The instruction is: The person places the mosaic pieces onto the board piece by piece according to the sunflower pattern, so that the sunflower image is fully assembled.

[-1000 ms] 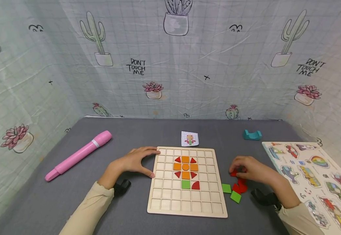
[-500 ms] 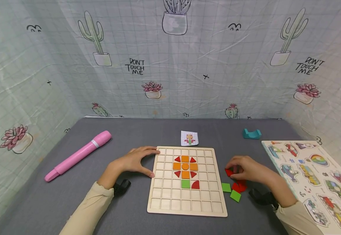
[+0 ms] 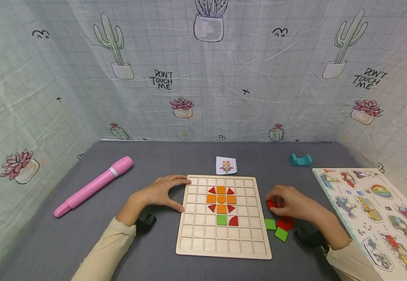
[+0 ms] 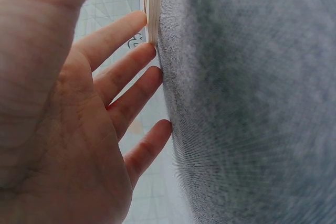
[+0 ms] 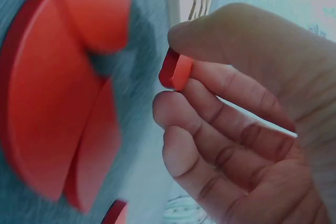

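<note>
My left hand (image 3: 159, 192) rests at the left edge of a wooden grid board (image 3: 193, 244), thumb and index finger spread and touching its rim. In the left wrist view the fingers (image 4: 126, 108) are nearly straight. On the board, orange squares surround an orange circle (image 3: 221, 199), with red triangles at the corners. Below them lie a green square (image 3: 222, 220) and a red quarter-circle (image 3: 233, 221). Just right of the board, my right hand (image 3: 292, 201) pinches a red tile (image 5: 181, 72) between thumb and fingers; its full shape is hidden. Loose red tiles (image 3: 285, 223) lie beneath that hand.
Two green squares (image 3: 270, 224) lie by the board's right edge. A small pattern card (image 3: 226, 166) sits behind the board. There is a pink tube-shaped toy (image 3: 94, 185) at left, a teal cradle-like piece (image 3: 300, 160) at back right, and a picture puzzle board (image 3: 372, 218) at right.
The right hand has picked a red tile from the pile and slid left with it, toward the board. The left hand has stayed in place.
</note>
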Demonstrator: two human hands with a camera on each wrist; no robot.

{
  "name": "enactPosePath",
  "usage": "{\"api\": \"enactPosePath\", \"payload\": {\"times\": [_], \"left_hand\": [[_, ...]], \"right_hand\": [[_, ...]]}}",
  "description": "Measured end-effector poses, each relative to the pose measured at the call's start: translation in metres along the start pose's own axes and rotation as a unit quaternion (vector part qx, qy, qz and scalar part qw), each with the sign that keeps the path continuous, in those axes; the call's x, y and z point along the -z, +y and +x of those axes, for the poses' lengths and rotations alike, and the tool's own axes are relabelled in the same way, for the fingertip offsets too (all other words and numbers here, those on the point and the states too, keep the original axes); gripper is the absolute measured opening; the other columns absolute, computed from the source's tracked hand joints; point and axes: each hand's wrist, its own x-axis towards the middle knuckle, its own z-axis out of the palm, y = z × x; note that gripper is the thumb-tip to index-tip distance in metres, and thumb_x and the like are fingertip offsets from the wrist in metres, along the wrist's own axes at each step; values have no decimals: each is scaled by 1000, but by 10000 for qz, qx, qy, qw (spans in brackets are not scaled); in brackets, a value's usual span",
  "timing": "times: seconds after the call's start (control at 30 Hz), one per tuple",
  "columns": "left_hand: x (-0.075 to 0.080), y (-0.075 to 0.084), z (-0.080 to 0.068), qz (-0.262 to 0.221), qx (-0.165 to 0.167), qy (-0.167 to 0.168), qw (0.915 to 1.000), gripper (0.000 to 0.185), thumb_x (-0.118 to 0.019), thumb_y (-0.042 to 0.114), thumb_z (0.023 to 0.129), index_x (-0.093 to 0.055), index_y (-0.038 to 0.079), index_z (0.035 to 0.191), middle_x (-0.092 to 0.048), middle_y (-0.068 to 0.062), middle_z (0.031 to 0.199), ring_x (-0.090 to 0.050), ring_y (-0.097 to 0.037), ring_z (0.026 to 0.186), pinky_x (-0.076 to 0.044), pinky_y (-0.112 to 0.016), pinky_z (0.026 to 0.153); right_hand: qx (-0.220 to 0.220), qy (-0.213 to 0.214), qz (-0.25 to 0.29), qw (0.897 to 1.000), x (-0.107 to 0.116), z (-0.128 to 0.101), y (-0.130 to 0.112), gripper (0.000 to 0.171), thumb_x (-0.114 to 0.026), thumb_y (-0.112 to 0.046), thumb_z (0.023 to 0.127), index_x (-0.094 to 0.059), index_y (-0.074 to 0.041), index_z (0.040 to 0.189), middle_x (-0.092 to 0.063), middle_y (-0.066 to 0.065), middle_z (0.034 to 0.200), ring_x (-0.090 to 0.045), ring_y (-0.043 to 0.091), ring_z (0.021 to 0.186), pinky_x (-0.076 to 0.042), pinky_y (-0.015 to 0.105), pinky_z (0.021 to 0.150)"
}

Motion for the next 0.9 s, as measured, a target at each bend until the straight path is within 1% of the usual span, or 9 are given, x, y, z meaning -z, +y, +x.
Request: {"api": "enactPosePath", "payload": {"times": [0.1,0.33,0.47,0.57,0.73,0.83,0.9], "left_hand": [[0,0,0,9,-9,9,10000,87,-83,48,72,-48,16,144,-39,-9,152,-34,-31,140,-22,-61,107],[0,1,0,4,-36,26,10000,86,-83,47,72,-49,16,144,-39,-9,151,-34,-31,139,-22,-61,106],[0,1,0,-5,-12,10,10000,86,-83,48,72,-49,16,144,-39,-9,152,-34,-31,139,-22,-61,107],[0,1,0,-3,-18,4,10000,86,-83,48,72,-48,16,144,-39,-9,152,-34,-31,140,-21,-61,107],[1,1,0,10,-52,7,10000,87,-83,48,72,-48,16,144,-39,-9,152,-34,-31,140,-21,-61,107],[1,1,0,-9,-54,7,10000,87,-83,47,72,-48,16,144,-39,-10,152,-34,-31,140,-22,-61,107],[2,2,-1,-16,-50,4,10000,86,-83,47,72,-48,16,144,-39,-10,152,-34,-32,140,-22,-61,106]], "right_hand": [[-30,-90,127,9999,-2,3,-7,19,-73,-6,85,-67,0,102,-56,-1,88,-50,3,67,-47,22,59],[162,-269,338,9989,-11,9,-26,18,-74,-10,85,-68,-3,101,-55,-2,90,-51,4,69,-48,22,61],[107,-462,465,9978,-15,11,-35,19,-74,-14,87,-67,-5,102,-55,-3,93,-50,3,70,-48,21,62],[133,-591,544,9967,-18,12,-40,18,-73,-13,88,-67,-6,103,-55,-4,94,-51,3,72,-49,22,63],[396,-641,547,9957,-25,15,-46,16,-72,-7,87,-68,-5,102,-56,-3,94,-51,2,73,-50,21,65],[582,-578,483,9955,-29,18,-48,16,-71,-5,87,-68,-6,102,-57,-3,92,-50,2,74,-49,19,64],[625,-503,436,9958,-32,20,-49,14,-72,-6,87,-68,-7,101,-58,-4,91,-50,2,74,-47,19,64]]}}
